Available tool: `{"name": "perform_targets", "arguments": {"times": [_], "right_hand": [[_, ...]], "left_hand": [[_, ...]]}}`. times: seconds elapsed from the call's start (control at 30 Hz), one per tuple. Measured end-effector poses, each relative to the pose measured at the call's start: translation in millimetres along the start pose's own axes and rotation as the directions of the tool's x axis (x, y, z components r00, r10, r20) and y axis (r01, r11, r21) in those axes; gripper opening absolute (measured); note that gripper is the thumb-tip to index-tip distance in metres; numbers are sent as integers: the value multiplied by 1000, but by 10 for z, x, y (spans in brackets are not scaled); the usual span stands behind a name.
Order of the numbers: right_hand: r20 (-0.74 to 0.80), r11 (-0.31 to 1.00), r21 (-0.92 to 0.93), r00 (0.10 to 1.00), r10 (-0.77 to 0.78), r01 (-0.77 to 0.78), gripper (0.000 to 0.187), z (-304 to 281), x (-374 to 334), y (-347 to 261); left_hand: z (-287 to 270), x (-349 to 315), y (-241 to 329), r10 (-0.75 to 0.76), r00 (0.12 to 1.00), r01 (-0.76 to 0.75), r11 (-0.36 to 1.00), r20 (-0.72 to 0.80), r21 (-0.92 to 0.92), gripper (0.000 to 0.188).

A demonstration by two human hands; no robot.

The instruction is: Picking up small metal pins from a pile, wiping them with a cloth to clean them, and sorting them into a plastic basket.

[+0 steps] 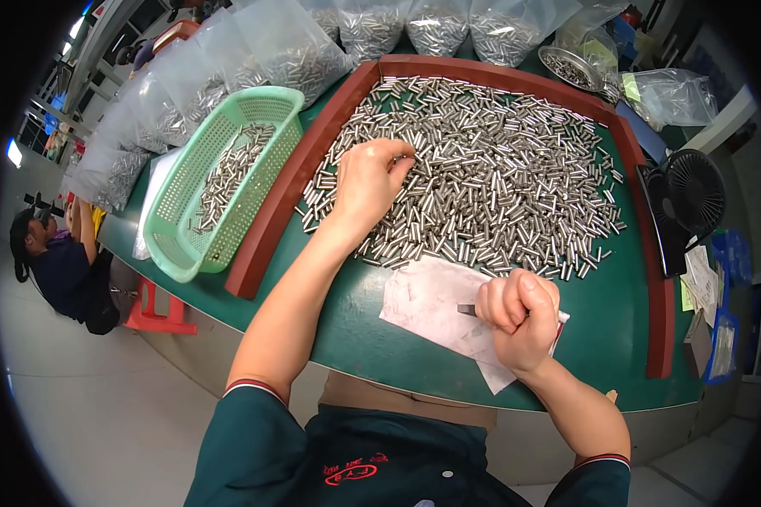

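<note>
A broad layer of short, shiny metal pins (499, 169) covers the green table (355, 321) inside a dark red frame. My left hand (368, 182) is over the left part of the pins, thumb and forefinger pinched together. Whatever is between those fingertips is too small to make out. Near the front edge, my right hand (520, 313) is closed in a fist around a slim tool, whose dark, flat tip (466, 309) sticks out on the left. Most of that tool is hidden by the fingers. Beneath the fist lies a smudged whitish cloth or paper (427, 304).
A green perforated basket (169, 245) with some pins stands left of the red frame (266, 228). Clear bags of pins (292, 51) line the back and left. At right are a black fan (689, 198) and a metal bowl (571, 68). Another person (59, 266) works far left.
</note>
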State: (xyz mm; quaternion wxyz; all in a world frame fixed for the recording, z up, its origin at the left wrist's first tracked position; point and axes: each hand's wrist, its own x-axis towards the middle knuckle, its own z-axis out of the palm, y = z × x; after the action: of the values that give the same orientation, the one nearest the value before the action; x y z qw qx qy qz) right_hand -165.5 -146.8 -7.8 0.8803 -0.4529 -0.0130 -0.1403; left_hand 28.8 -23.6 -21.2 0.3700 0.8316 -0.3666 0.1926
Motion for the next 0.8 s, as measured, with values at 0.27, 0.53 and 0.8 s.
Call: {"name": "perform_targets", "arguments": {"times": [0.27,0.53,0.8], "right_hand": [[-6,1000,-15,1000,3,-3,38,-26,17,-11],[6,1000,-18,1000,6,-6,37,-30,12,-4],[-8,1000,-3,1000,16,-16,37,-30,-26,-2]], "left_hand": [[-5,66,77,-40,997,39,999,69,18,4],[-297,76,268,-383,715,610,-68,585,-790,10],[-280,-81,320,-244,680,682,-135,691,-719,10]]}}
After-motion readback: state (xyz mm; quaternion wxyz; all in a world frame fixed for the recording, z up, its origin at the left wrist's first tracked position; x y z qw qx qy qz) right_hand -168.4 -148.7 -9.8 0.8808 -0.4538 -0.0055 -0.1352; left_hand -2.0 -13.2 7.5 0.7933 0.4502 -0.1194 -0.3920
